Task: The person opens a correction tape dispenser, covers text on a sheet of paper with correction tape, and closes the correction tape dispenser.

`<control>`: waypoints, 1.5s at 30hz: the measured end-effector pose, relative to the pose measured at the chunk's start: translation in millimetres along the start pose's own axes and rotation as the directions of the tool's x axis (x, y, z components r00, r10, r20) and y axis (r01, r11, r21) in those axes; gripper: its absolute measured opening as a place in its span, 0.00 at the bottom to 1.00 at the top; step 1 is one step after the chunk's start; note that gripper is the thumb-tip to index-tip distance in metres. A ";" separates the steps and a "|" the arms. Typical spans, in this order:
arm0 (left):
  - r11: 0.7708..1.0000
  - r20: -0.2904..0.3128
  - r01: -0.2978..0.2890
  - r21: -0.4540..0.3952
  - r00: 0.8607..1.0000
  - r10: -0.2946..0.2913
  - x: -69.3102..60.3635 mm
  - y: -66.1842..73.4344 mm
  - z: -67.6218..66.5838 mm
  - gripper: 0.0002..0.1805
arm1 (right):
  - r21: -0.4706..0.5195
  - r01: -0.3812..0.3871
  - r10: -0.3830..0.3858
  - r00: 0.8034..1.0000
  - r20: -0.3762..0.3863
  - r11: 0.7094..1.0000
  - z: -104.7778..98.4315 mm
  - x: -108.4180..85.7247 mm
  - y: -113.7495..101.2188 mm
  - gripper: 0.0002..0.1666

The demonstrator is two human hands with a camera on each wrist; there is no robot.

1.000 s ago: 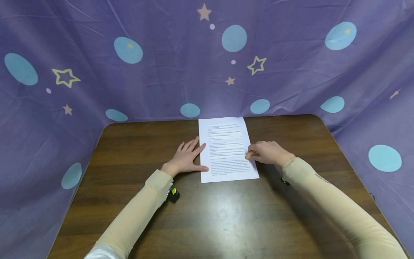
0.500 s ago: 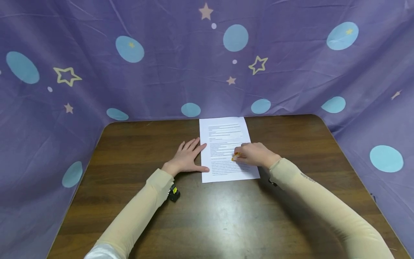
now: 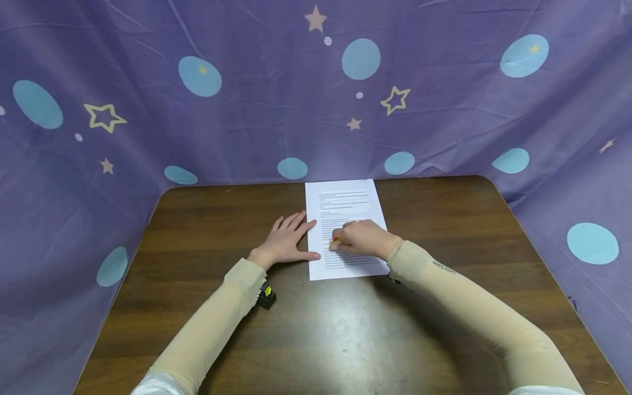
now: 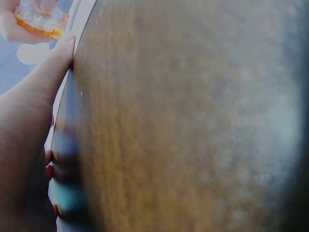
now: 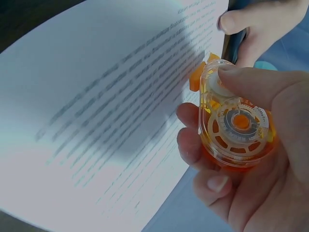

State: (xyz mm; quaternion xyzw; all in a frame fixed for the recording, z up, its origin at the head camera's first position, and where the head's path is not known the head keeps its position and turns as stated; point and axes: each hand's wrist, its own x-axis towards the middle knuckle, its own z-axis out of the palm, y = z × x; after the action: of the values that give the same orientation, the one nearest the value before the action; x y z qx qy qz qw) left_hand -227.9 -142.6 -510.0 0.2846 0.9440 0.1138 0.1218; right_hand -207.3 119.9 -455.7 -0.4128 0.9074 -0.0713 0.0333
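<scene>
A printed sheet of paper [image 3: 345, 192] lies flat on the table, its text lines partly covered by my right hand. My right hand [image 3: 367, 238] grips a correction tape dispenser [image 5: 236, 121], clear with orange parts and round wheels inside. In the head view the dispenser's tip is over the text near the left side of the sheet, slightly below mid-height. Whether the tip touches the paper is hard to tell. My left hand [image 3: 283, 241] rests with spread fingers at the sheet's left edge, the thumb on the paper. In the left wrist view the thumb [image 4: 43, 72] shows beside the dispenser [image 4: 41, 21].
The brown wooden table [image 3: 207, 219] extends around the sheet on both sides and in front. A purple curtain [image 3: 247, 109] with stars and blue ovals hangs behind and beside it. A small black camera [image 3: 266, 296] sits at my left wrist.
My right hand has swept left across the sheet with the correction tape dispenser, from the right edge of the text to near its left side. The left hand has stayed in place.
</scene>
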 end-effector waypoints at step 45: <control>1.000 -0.022 0.001 -0.017 1.000 -0.001 2.1 -4.5 5.8 0.60 | -0.051 -0.088 0.090 0.995 0.034 0.995 6.4 3.7 -6.8 0.04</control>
State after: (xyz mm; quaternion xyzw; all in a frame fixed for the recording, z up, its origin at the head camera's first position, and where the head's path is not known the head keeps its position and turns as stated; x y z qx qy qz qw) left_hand -230.2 -144.2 -517.2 0.2819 0.9444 0.1250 0.1139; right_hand -203.9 112.0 -461.0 -0.3738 0.9257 -0.0399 0.0425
